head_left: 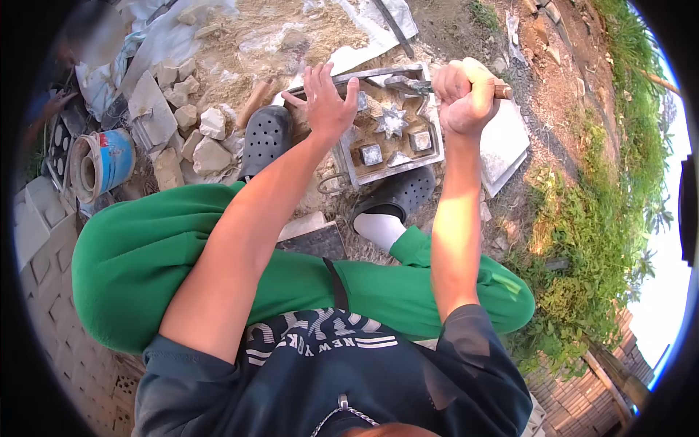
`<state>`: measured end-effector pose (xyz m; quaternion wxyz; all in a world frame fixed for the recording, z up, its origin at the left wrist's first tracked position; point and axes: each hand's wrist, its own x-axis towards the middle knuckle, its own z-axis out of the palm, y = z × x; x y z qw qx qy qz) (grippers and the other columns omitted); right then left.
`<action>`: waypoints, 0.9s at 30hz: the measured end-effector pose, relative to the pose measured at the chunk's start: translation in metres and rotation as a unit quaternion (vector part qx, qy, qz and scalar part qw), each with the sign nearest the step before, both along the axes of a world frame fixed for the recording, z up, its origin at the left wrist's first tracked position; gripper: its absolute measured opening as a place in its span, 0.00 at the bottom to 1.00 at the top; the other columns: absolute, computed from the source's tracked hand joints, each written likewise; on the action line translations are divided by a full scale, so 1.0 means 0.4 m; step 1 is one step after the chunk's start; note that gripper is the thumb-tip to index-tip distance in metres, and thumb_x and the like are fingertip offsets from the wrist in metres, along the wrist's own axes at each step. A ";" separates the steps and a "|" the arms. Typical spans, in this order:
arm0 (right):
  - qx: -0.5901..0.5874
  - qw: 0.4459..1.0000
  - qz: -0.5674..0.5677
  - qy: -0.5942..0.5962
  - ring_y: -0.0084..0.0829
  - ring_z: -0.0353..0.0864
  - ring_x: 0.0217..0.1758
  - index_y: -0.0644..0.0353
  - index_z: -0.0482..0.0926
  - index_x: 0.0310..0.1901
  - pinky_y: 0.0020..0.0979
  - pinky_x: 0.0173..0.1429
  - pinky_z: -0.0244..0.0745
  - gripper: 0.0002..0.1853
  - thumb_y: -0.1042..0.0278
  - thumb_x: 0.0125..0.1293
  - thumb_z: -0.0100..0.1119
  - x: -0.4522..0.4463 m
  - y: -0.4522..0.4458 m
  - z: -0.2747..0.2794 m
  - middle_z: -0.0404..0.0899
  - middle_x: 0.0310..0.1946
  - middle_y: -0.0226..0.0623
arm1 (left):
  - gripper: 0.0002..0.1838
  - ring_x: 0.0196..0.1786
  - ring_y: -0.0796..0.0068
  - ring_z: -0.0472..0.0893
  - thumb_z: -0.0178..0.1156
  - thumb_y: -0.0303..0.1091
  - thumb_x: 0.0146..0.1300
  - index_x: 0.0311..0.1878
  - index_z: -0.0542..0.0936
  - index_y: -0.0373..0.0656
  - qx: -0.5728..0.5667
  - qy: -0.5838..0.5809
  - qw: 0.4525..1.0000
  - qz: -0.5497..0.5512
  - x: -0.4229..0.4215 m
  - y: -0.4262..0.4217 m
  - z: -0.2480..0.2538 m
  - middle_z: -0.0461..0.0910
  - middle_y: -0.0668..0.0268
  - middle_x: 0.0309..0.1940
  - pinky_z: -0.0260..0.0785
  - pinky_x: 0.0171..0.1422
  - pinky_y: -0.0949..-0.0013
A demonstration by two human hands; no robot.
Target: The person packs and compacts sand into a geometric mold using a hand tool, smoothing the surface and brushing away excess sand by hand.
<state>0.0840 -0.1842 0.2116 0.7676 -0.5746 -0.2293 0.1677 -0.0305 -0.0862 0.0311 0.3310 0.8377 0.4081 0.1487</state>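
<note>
A grey metal mould frame (441, 149) lies on the ground between my feet, with a star-shaped block (392, 122) in its middle and several small block shapes around it. My left hand (328, 105) is spread flat at the frame's upper left corner, fingers apart and holding nothing. In a closed fist, my right hand (464, 95) grips what looks like a hammer (408, 84) by its wooden handle. Its grey metal end reaches left over the frame's upper right part. Whether that end touches the frame, I cannot tell.
Broken stone chunks (212, 159) and a blue bucket (114, 164) stand left. A wooden handle (255, 100) lies beside my left clog (266, 138); my right clog (408, 193) touches the frame's near side. White slabs (502, 149) lie right. Another person (95, 36) is at upper left.
</note>
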 end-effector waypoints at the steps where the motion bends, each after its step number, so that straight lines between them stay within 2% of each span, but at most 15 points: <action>1: 0.001 1.000 -0.006 0.000 0.23 0.49 0.12 0.52 0.55 0.13 0.29 0.20 0.49 0.20 0.71 0.64 0.40 -0.003 -0.008 -0.020 0.54 0.09 0.27 | 0.32 0.79 0.61 0.53 0.49 0.57 0.69 0.67 0.66 0.45 0.001 0.000 1.000 -0.006 0.005 -0.006 -0.001 0.62 0.62 0.71 0.15 0.74 0.26; 3: 0.027 0.997 -0.015 -0.068 0.18 0.52 0.14 0.57 0.57 0.13 0.27 0.19 0.46 0.20 0.77 0.65 0.42 -0.004 -0.021 -0.112 0.55 0.11 0.26 | 0.26 0.76 0.64 0.59 0.49 0.53 0.69 0.62 0.71 0.46 -0.037 0.027 0.999 0.009 0.019 -0.001 -0.002 0.65 0.64 0.69 0.16 0.73 0.24; 4: 0.022 1.000 0.004 0.009 0.17 0.52 0.15 0.58 0.58 0.13 0.27 0.20 0.46 0.20 0.78 0.64 0.43 0.003 -0.031 -0.178 0.56 0.11 0.25 | 0.26 0.76 0.64 0.59 0.49 0.53 0.69 0.62 0.71 0.46 -0.036 0.031 0.999 0.002 0.018 -0.007 0.001 0.65 0.64 0.69 0.16 0.73 0.24; 5: -0.022 0.999 0.024 0.015 0.17 0.51 0.15 0.59 0.57 0.13 0.26 0.21 0.46 0.20 0.77 0.64 0.43 0.005 -0.036 -0.203 0.56 0.12 0.25 | 0.24 0.74 0.65 0.61 0.48 0.52 0.70 0.61 0.72 0.47 -0.032 0.036 0.999 0.003 0.022 -0.009 0.004 0.66 0.64 0.67 0.17 0.73 0.24; 9: 0.029 0.999 0.022 -0.014 0.18 0.52 0.15 0.61 0.58 0.14 0.27 0.21 0.46 0.19 0.74 0.66 0.44 -0.009 -0.067 -0.090 0.58 0.12 0.26 | 0.21 0.71 0.65 0.66 0.47 0.50 0.71 0.58 0.75 0.49 -0.015 0.059 0.998 0.016 0.028 -0.005 0.005 0.70 0.64 0.63 0.18 0.72 0.22; 10: 0.011 1.000 0.018 -0.007 0.19 0.54 0.16 0.62 0.60 0.15 0.27 0.22 0.47 0.19 0.72 0.66 0.44 -0.018 -0.086 -0.086 0.59 0.12 0.27 | 0.21 0.71 0.65 0.67 0.47 0.50 0.71 0.58 0.76 0.50 -0.012 0.058 0.998 0.019 0.032 -0.005 0.012 0.71 0.64 0.62 0.18 0.72 0.22; 11: 0.013 1.000 0.017 -0.007 0.19 0.54 0.16 0.62 0.60 0.15 0.27 0.22 0.47 0.19 0.72 0.66 0.44 -0.020 -0.080 -0.127 0.59 0.12 0.27 | 0.21 0.71 0.65 0.67 0.47 0.50 0.71 0.58 0.76 0.50 -0.010 0.058 0.998 0.018 0.035 -0.001 0.019 0.71 0.64 0.62 0.18 0.72 0.22; 13: -0.093 0.990 -0.030 -0.098 0.18 0.55 0.17 0.63 0.59 0.15 0.28 0.23 0.47 0.19 0.71 0.66 0.44 -0.034 -0.049 -0.213 0.59 0.13 0.27 | 0.21 0.71 0.64 0.67 0.45 0.51 0.72 0.58 0.76 0.52 -0.022 0.068 0.997 0.019 0.030 -0.005 0.030 0.71 0.67 0.62 0.19 0.74 0.25; 15: -0.121 0.989 -0.013 -0.088 0.19 0.54 0.18 0.62 0.58 0.15 0.28 0.24 0.47 0.20 0.72 0.66 0.44 -0.020 -0.049 -0.197 0.58 0.13 0.27 | 0.21 0.71 0.64 0.67 0.45 0.51 0.72 0.58 0.76 0.52 -0.030 0.064 0.997 0.017 0.029 -0.009 0.034 0.71 0.67 0.62 0.19 0.74 0.26; 17: -0.030 0.998 -0.031 -0.050 0.19 0.54 0.17 0.61 0.57 0.14 0.28 0.23 0.48 0.20 0.74 0.67 0.43 -0.001 -0.044 -0.123 0.58 0.13 0.27 | 0.21 0.71 0.64 0.67 0.44 0.52 0.72 0.58 0.76 0.52 -0.041 0.065 0.997 0.017 0.019 -0.008 0.031 0.71 0.67 0.62 0.18 0.74 0.26; 19: 0.030 0.994 -0.104 -0.017 0.19 0.52 0.15 0.58 0.57 0.13 0.27 0.20 0.46 0.22 0.75 0.67 0.41 -0.016 -0.068 -0.078 0.58 0.12 0.26 | 0.21 0.71 0.64 0.68 0.43 0.52 0.73 0.58 0.76 0.52 -0.046 0.071 0.996 0.014 0.027 -0.002 0.031 0.71 0.67 0.62 0.17 0.74 0.26; 21: 0.064 0.980 -0.182 0.040 0.19 0.52 0.15 0.57 0.57 0.12 0.27 0.20 0.46 0.22 0.74 0.66 0.42 -0.029 -0.090 -0.106 0.58 0.11 0.26 | 0.21 0.70 0.64 0.68 0.43 0.52 0.73 0.58 0.76 0.52 -0.042 0.073 0.996 0.016 0.030 0.001 0.032 0.71 0.67 0.62 0.17 0.74 0.26; 22: 0.053 0.981 -0.188 0.022 0.19 0.52 0.15 0.58 0.57 0.12 0.27 0.20 0.46 0.21 0.73 0.66 0.43 -0.030 -0.092 -0.157 0.58 0.11 0.27 | 0.21 0.70 0.65 0.68 0.43 0.52 0.73 0.57 0.76 0.52 -0.038 0.077 0.996 0.017 0.030 0.001 0.034 0.71 0.67 0.62 0.17 0.74 0.26; 23: -0.035 0.981 -0.188 -0.029 0.19 0.53 0.15 0.58 0.57 0.13 0.27 0.19 0.46 0.21 0.73 0.66 0.43 -0.025 -0.086 -0.234 0.58 0.11 0.27 | 0.21 0.70 0.65 0.68 0.43 0.52 0.73 0.57 0.76 0.52 -0.039 0.076 0.996 0.017 0.028 -0.001 0.033 0.71 0.67 0.62 0.17 0.74 0.26; 27: -0.018 0.988 -0.153 0.025 0.18 0.52 0.15 0.59 0.57 0.14 0.26 0.20 0.46 0.20 0.73 0.66 0.43 -0.026 -0.068 -0.146 0.57 0.12 0.26 | 0.19 0.69 0.65 0.69 0.45 0.50 0.72 0.56 0.78 0.54 -0.034 0.043 0.998 0.024 0.018 -0.009 0.008 0.72 0.68 0.61 0.16 0.73 0.26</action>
